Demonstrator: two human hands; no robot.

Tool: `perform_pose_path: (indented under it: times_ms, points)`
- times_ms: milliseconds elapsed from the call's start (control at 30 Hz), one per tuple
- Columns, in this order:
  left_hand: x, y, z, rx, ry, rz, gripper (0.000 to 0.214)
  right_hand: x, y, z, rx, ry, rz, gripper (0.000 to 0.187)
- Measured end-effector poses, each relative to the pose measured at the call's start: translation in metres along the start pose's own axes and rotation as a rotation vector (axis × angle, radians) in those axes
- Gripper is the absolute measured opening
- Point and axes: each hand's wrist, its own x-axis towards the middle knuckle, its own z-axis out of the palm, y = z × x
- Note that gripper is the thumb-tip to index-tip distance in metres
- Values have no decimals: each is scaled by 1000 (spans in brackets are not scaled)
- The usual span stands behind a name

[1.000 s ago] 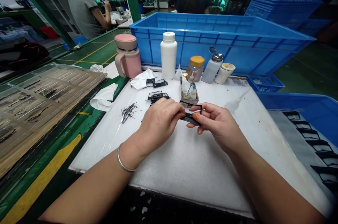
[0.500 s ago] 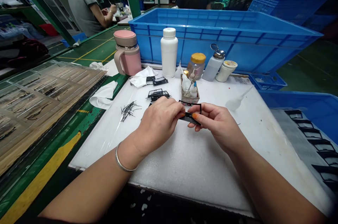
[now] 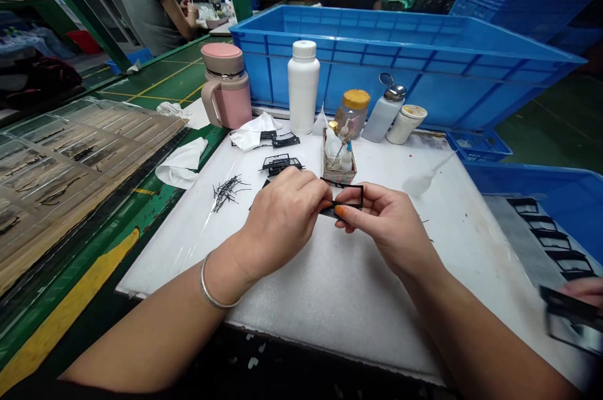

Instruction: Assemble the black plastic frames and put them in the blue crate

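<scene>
Both my hands grip one small black rectangular frame point(image 3: 362, 195) above the white work surface. My left hand point(image 3: 285, 218) has its fingers closed at the frame's left end; its fingertips are partly hidden behind the knuckles. At the right end, my right hand point(image 3: 384, 218) pinches the lower bar between thumb and fingers. Beyond my left hand lies a small stack of similar black frames point(image 3: 281, 164). A loose pile of thin black strips point(image 3: 228, 191) is farther left. Just past the held frame stands a small box point(image 3: 339, 174) with dropper bottles in it.
Along the back stand a pink mug point(image 3: 230, 95), a white bottle point(image 3: 304, 89), a yellow-lidded jar point(image 3: 353, 111) and a pump bottle point(image 3: 384, 114), before a large blue crate point(image 3: 424, 61). At right, another person's hand point(image 3: 584, 290) holds a blurred black frame near a tray with several frames.
Another person's hand with a black frame has come in at the right edge. The frame in my hands has turned slightly, my right fingers shifting left along it. The view has shifted a little.
</scene>
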Motion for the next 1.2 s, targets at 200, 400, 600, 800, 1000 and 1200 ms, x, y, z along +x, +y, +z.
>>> perform_pose_path:
  times_ms: [200, 400, 600, 800, 1000, 1200]
  points:
    - [-1, 3, 1, 51, -3, 27, 13, -1, 0, 3, -32, 48, -29, 14]
    - [-2, 3, 1, 55, 36, 53, 14, -3, -4, 5, -19, 77, -53, 14]
    - [2, -5, 1, -183, 134, -49, 11, -3, -4, 4, -11, 107, -58, 19]
    - [6, -15, 6, -767, 33, -336, 27, -2, -3, 3, 11, 101, -66, 21]
    - [7, -13, 5, -889, 32, -394, 12, -1, -3, 4, 36, 59, -58, 14]
    - [9, -11, 3, -864, 76, -399, 12, -1, -3, 4, 31, 38, -66, 15]
